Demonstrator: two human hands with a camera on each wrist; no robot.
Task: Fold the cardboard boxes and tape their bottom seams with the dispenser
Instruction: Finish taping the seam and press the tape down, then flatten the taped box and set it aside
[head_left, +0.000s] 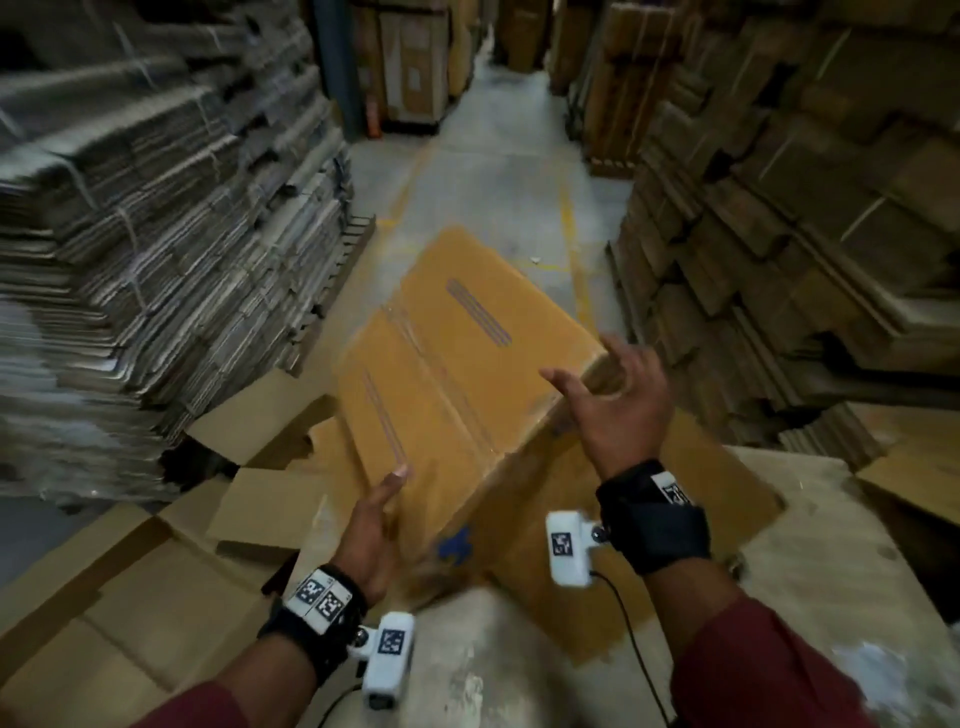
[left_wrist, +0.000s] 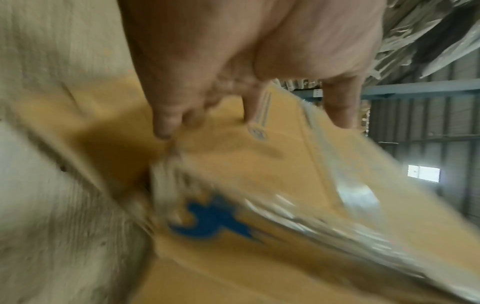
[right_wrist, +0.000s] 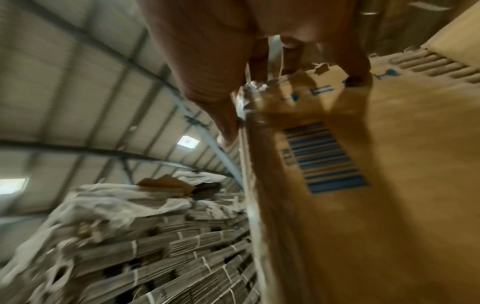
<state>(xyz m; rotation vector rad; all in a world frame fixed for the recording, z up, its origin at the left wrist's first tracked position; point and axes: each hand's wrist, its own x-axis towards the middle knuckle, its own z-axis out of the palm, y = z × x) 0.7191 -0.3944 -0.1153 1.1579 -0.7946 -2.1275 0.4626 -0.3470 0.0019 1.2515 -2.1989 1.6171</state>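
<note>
A folded brown cardboard box (head_left: 457, 364) tilts in the air in front of me, its taped seam (head_left: 441, 374) facing up. My left hand (head_left: 374, 525) is at its near left corner, thumb along the top face. In the left wrist view the straight fingers (left_wrist: 166, 123) press the side of the box (left_wrist: 259, 164) beside shiny clear tape (left_wrist: 337, 216). My right hand (head_left: 618, 400) has spread fingers at the right corner. In the right wrist view its fingertips (right_wrist: 358, 80) touch the printed side of the box (right_wrist: 389, 185). No tape dispenser is in view.
Tall stacks of flattened cardboard stand at the left (head_left: 156, 208) and right (head_left: 805, 208). A concrete aisle (head_left: 498, 182) runs between them. Open-flapped boxes (head_left: 260, 441) lie at the lower left. A worn cardboard surface (head_left: 805, 545) lies under my arms.
</note>
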